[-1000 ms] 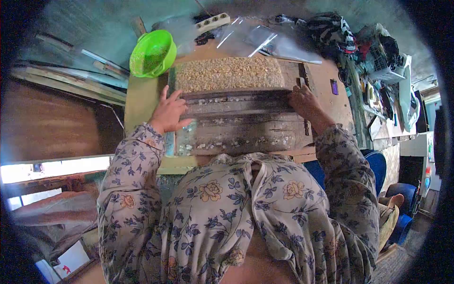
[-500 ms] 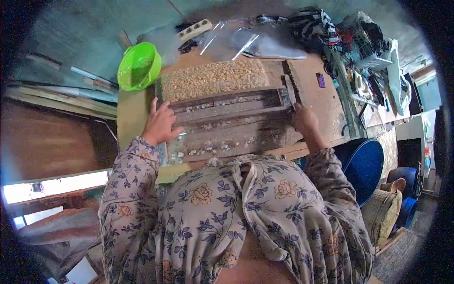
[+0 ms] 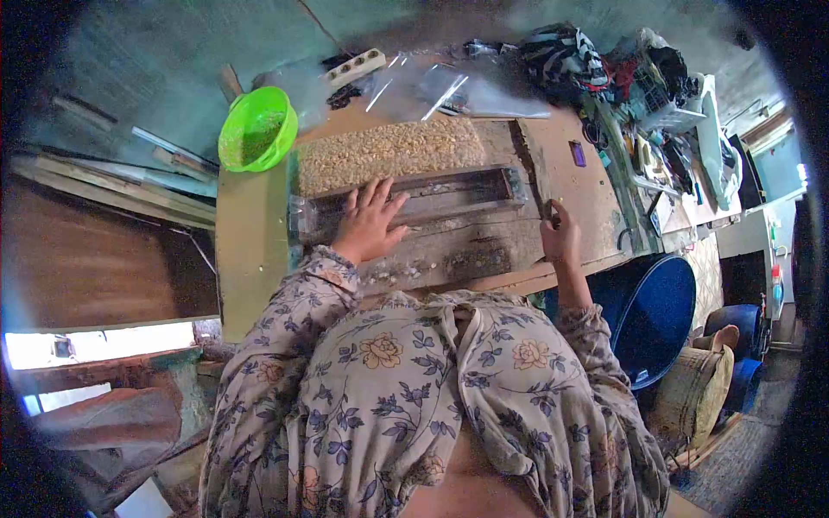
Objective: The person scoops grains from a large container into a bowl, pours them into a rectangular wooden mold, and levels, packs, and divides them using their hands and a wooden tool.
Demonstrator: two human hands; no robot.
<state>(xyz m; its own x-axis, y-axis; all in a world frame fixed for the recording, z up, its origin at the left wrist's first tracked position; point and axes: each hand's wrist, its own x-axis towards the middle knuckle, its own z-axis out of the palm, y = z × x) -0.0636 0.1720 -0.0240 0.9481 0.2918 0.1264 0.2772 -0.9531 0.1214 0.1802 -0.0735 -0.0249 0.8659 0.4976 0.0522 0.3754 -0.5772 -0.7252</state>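
A flat rectangular layer of pale bean-like grains (image 3: 393, 154) lies on a worn wooden board (image 3: 496, 231). Along its near side rests a long, narrow wooden frame (image 3: 514, 186), with bits of grain about it. My left hand (image 3: 370, 229) is spread over the frame's left half, fingers apart and pointing away from me; whether it presses on the wood I cannot tell. Beyond the frame's right end, by the board's right edge, my right hand (image 3: 561, 235) has its fingers curled into a pinch. What may be between those fingertips is too small to make out.
A bright green basin (image 3: 281, 142) stands at the back left. Behind the grains lie clear plastic sheets (image 3: 440, 91) and a power strip (image 3: 356, 67). A purple phone-like object (image 3: 577, 153) lies to the right. Below the table's right side stands a blue barrel (image 3: 656, 319).
My left hand has moved right and inward over the frame. My right hand has come off the frame's right end and drawn slightly toward me. The frame appears shifted slightly.
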